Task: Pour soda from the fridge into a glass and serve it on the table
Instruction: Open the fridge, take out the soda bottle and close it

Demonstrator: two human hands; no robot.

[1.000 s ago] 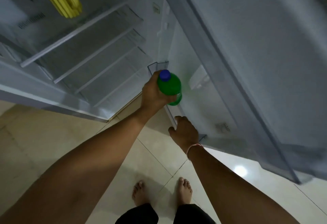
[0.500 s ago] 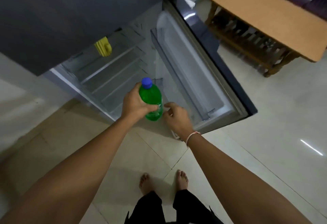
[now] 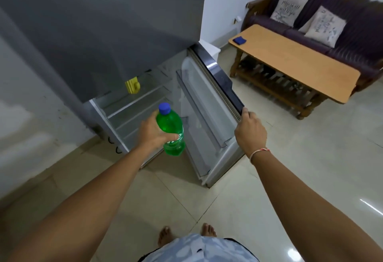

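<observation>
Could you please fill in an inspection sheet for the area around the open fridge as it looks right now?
Surface: wooden table bare except a blue cloth; no glass seen.
Job's things: green bottle, blue cap on, upright.
Clutter: yellow object on a fridge shelf.
Hands: left hand grips the bottle; right hand holds the fridge door edge.
Cables: nothing seen.
Surroundings: tiled floor, dark sofa with two cushions.
</observation>
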